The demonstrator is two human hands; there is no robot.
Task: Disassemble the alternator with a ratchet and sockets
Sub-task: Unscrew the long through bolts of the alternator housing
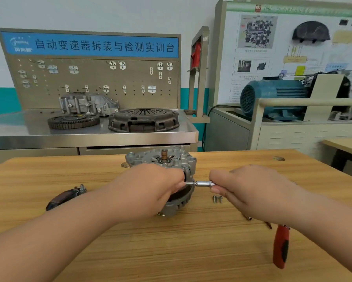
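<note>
The left grip (156, 186) is clasping the alternator (171, 159), which is standing on the bench (130, 251) just beyond it. The right grip (244, 188) is pinching a driver (203, 183) by its knurled end. The driver is lying level, its long axis running leftward from the right grip into the alternator's side, so I'd say that hand is turning a side bolt out.
</note>
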